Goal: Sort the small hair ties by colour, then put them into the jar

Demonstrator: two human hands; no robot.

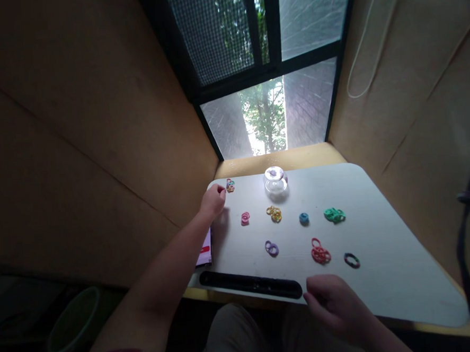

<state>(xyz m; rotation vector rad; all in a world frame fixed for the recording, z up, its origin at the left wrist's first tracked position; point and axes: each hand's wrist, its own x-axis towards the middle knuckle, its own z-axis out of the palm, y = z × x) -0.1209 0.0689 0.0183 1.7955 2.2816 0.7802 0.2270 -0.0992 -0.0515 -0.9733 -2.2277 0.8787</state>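
Observation:
My left hand (213,200) reaches to the far left corner of the white table (363,189). Its fingertips are pinched at the edge of a small mixed-colour pile of elastic hair bands (230,185); what lies between them is hidden. Sorted by colour are pink bands (245,218), yellow bands (275,214), blue bands (304,218), green bands (334,215), purple bands (272,248) and red bands (321,252). A dark band (351,260) lies apart at the right. My right hand (332,304) is loosely curled at the near edge, with nothing visible in it.
A clear round jar (276,183) stands at the back of the table. A black slot (249,284) runs along the near edge. Partly behind my left forearm lies a device with a lit screen (203,250). A dark strap (466,252) hangs at the right.

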